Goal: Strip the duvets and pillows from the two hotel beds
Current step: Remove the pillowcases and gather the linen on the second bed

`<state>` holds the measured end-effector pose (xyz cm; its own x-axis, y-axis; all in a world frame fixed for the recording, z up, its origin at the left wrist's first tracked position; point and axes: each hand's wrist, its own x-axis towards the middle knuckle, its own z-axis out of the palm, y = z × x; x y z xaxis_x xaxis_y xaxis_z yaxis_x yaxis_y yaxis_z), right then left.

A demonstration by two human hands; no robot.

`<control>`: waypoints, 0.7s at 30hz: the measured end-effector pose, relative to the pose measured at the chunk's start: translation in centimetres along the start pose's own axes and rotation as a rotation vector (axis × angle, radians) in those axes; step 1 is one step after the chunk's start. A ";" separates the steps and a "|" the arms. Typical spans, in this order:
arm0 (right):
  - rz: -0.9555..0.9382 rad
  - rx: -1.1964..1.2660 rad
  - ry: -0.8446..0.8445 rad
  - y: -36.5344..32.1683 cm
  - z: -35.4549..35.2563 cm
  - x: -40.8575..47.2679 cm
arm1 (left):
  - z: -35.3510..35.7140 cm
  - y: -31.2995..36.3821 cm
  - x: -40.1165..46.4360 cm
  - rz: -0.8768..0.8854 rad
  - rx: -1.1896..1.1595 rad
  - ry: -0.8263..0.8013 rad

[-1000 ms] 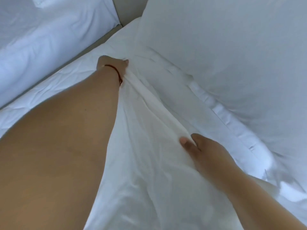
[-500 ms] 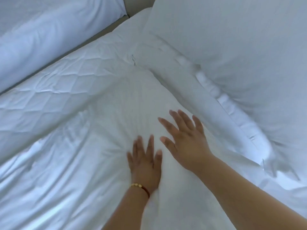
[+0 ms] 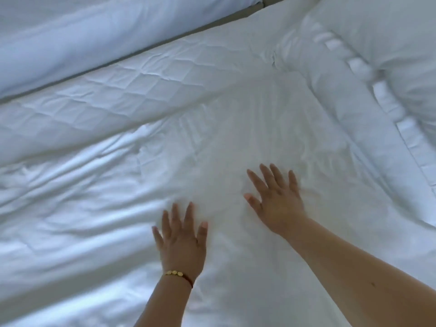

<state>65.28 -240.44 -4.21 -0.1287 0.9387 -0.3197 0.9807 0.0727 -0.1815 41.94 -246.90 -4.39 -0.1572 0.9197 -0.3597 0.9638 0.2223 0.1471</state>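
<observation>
A white duvet [image 3: 99, 208] lies rumpled across the near bed. My left hand [image 3: 181, 241], with a gold bead bracelet at the wrist, rests flat on it with fingers spread. My right hand [image 3: 276, 201] lies flat on the same cloth a little further up and to the right, fingers apart, holding nothing. A large white pillow [image 3: 387, 38] with a flanged edge sits at the upper right, at the head of the bed. A strip of quilted mattress pad [image 3: 146, 83] shows bare beyond the duvet's edge.
A second bed with white bedding [image 3: 82, 36] runs along the upper left. A narrow grey gap [image 3: 212, 27] separates it from the near bed.
My left hand has let go of the cloth it gripped far up the bed and pulled back. Both hands now lie flat and spread, and they have drawn slightly apart.
</observation>
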 end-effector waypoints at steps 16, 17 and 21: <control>-0.244 -0.128 -0.241 -18.2 8.6 -4.6 | 1.1 -24.2 -9.0 -0.585 0.004 -0.282; -0.233 -0.155 -0.285 -17.7 8.9 -5.1 | 1.2 -24.3 -9.4 -0.575 -0.005 -0.309; -0.231 -0.157 -0.322 -16.4 7.0 -5.8 | -1.2 -20.8 -8.2 -0.534 -0.098 -0.226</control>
<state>48.92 -249.42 -5.92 -0.3629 0.7403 -0.5660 0.9279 0.3427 -0.1468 22.90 -258.70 -3.39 -0.5551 0.5831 -0.5931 0.7377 0.6746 -0.0273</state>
